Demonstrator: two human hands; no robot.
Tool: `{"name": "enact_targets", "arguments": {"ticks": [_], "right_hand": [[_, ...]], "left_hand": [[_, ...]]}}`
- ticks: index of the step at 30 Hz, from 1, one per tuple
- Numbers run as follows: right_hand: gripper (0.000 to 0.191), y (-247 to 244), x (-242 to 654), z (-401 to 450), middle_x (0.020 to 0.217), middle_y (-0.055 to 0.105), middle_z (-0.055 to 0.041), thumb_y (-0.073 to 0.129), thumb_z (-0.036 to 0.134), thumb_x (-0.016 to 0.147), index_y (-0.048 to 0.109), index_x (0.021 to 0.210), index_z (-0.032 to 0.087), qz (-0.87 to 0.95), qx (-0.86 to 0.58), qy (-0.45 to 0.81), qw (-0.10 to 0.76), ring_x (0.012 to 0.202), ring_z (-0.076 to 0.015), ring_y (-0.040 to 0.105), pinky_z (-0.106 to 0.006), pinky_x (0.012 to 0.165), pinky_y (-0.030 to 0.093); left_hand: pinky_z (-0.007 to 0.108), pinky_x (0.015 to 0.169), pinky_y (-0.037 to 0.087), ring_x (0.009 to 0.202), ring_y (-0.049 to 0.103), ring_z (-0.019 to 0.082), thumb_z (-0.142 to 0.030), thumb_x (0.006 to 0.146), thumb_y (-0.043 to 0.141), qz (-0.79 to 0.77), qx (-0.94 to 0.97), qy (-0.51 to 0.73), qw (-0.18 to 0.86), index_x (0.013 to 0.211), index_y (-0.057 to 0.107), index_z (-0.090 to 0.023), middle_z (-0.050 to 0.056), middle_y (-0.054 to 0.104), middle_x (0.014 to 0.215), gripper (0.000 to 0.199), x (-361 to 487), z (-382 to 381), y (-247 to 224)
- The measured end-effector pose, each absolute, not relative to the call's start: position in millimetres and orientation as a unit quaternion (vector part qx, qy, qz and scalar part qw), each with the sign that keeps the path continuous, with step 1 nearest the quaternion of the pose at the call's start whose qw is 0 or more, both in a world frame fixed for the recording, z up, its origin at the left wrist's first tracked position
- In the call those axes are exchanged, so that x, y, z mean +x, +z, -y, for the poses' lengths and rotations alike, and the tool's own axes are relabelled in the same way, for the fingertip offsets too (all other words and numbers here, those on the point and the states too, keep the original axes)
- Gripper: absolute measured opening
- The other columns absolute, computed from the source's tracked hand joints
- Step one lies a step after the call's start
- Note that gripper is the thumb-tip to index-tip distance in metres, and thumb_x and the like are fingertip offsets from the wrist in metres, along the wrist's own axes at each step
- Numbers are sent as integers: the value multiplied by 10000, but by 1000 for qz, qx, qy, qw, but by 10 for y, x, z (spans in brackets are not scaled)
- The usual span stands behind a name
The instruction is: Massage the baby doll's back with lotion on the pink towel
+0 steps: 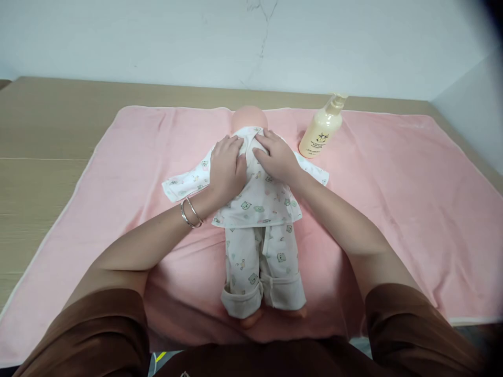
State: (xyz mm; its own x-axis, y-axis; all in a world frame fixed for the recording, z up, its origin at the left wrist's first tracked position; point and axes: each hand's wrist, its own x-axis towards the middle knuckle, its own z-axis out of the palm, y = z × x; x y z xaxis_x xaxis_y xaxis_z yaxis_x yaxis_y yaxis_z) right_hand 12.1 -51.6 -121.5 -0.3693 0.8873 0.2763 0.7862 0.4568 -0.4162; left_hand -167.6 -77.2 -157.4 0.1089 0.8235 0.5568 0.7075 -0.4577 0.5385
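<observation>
A baby doll [249, 118] lies stretched out with its bare head at the far end; no face shows. It wears a white printed top [259, 204] and matching trousers [243, 262] with turned-up cuffs, and its feet peek out below them. On the left side of the upper body, my left hand [228, 170] rests flat on the top, fingers stretched toward the shoulder. My right hand [278, 158] lies on the other side near the neck, fingers also extended. Neither hand grips anything. The sleeves spread out to both sides, and my right arm partly covers one.
Beneath the doll a pink blanket [393, 199] covers most of the wooden table [47, 131]. A cream pump bottle [321, 128] stands on the blanket right of the doll's head. A pale cracked wall [176, 42] rises behind the table.
</observation>
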Motion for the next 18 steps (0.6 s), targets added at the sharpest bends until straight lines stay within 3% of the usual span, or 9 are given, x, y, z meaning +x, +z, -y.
{"name": "enact_targets", "arguments": {"ticks": [5,10,15,18], "right_hand": [[527,-1179,119,569,1737,377,-30,435,276,1027,558,1538,254,815,-498,45,293,1667,-316,222,-639,1357,223],[540,-1100,-55,860,1738,365,-114,453,274,1027,531,1554,180,868,-453,68,194,1651,-356,257,-660,1347,211],[581,-1026,-83,989,1790,239,-59,443,252,1025,450,1605,206,858,-465,6,216,1691,-333,93,-614,1377,124],[532,-1063,-84,976,1749,337,-114,456,287,1025,526,1540,173,874,-446,43,189,1665,-351,213,-651,1357,163]], "left_hand": [[518,1317,335,1510,483,316,-640,1053,364,-468,710,519,85,1487,497,-221,155,556,1562,617,-1700,799,-1685],[498,1302,363,1522,469,298,-717,1038,352,-448,658,596,106,1509,449,-273,130,513,1583,655,-1706,758,-1790],[496,1289,381,1493,498,285,-728,1041,327,-424,656,616,107,1475,482,-287,118,541,1543,638,-1689,766,-1793],[509,1303,357,1503,486,293,-753,1030,321,-424,655,615,117,1472,482,-290,115,533,1554,660,-1689,777,-1784]]}}
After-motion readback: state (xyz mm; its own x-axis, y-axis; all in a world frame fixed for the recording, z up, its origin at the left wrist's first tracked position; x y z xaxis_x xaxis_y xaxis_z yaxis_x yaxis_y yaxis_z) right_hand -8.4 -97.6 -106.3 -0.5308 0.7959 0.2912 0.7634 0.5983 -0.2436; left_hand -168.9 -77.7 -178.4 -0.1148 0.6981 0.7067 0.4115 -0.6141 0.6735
